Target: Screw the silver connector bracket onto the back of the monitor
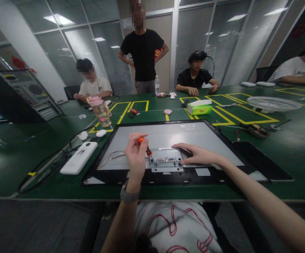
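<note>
A monitor lies face down with its silver back panel point(194, 135) exposed inside a black frame. Near its front edge sits a metal circuit-board shield with a connector row point(165, 161). My left hand point(135, 154) is closed round an orange-handled screwdriver point(145, 144), whose tip points down at the left end of the shield. My right hand point(194, 154) rests flat on the panel just right of the shield, fingers stretched out and pressing it. A thin bundle of wires point(112, 156) runs off to the left of the shield.
A white power bank point(78, 158) and black cables lie left of the monitor, a pink-lidded bottle point(101, 111) behind them. A green tissue box point(199, 107), a white fan grille point(273, 104) and a black panel point(260, 158) are to the right. Several people sit or stand across the green table point(62, 191).
</note>
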A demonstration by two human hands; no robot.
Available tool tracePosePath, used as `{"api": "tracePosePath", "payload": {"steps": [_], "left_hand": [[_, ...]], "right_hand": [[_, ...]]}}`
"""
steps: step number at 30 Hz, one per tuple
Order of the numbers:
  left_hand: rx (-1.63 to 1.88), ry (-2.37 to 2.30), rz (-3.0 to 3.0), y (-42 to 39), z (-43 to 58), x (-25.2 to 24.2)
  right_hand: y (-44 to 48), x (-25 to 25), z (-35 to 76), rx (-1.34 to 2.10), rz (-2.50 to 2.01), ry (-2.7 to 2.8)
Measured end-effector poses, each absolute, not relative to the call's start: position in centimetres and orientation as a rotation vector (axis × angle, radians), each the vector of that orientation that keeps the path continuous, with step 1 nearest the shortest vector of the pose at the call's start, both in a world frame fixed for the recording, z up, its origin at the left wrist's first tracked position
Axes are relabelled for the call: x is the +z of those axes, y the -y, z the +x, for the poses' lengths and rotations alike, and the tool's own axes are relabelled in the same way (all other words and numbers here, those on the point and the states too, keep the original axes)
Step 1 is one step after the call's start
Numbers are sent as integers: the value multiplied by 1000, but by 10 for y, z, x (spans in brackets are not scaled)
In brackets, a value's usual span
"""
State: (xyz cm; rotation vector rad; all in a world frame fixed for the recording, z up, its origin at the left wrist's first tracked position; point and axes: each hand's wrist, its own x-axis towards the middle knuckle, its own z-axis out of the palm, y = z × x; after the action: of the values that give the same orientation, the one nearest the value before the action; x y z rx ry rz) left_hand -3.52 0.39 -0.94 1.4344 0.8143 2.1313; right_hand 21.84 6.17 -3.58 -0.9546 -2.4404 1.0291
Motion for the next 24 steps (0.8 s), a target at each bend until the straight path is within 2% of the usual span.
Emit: {"api": "tracePosePath", "payload": {"steps": [4, 10, 14, 19, 24], "left_hand": [[2045, -774, 1343, -4, -36, -10], [2165, -853, 1460, -5, -36, -11], [2053, -804, 1389, -3, -35, -9], [2197, -910, 1519, -4, -35, -8], [2066, -889, 1403, -1, -33, -9]], "right_hand": [[-61, -36, 219, 1033, -964, 2434], [-60, -36, 218, 1031, -962, 2436], [-60, -35, 218, 1039, -981, 2430], [-60, -36, 219, 1029, -970, 2437], [-60, -35, 218, 1038, -983, 2443]]}}
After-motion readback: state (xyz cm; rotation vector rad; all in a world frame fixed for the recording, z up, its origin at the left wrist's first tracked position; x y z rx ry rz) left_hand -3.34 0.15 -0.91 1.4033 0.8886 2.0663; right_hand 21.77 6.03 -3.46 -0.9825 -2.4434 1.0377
